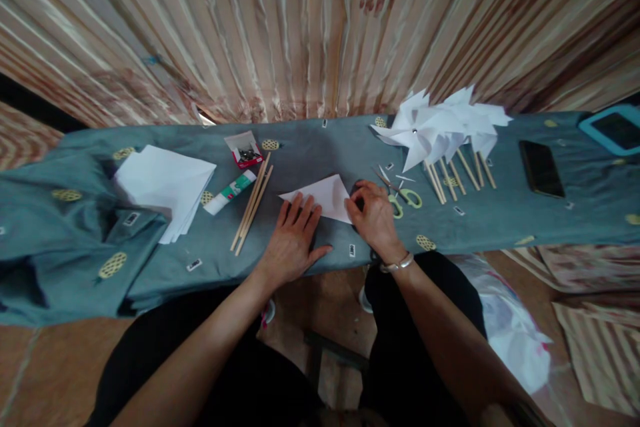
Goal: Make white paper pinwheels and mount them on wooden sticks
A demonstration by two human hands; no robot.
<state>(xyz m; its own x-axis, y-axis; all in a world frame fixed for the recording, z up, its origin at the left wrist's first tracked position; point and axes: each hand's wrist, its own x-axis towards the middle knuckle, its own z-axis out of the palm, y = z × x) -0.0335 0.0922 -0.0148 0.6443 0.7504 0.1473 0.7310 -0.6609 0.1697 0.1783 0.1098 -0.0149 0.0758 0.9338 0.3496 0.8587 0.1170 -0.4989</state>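
A sheet of white paper (pixel 327 195), folded into a triangle, lies on the cloth-covered table (pixel 330 253) in front of me. My left hand (pixel 293 240) rests on its lower left edge, fingers stretched out flat. At the triangle's right side my right hand (pixel 374 217) is closed, with thumb and fingertips pinched at the paper's edge. Just right of that hand lie scissors with light green handles (pixel 411 198), partly covered by it. Thin white paper scraps (pixel 405 178) are beside the blades.
Several white paper pinwheels (pixel 445 123) on sticks lie at the back right, near a dark phone (pixel 541 168) and a blue-framed device (pixel 615 130). To the left are wooden sticks (pixel 254 203), a glue tube (pixel 230 192), a small red box (pixel 245 150) and stacked white paper (pixel 165 180).
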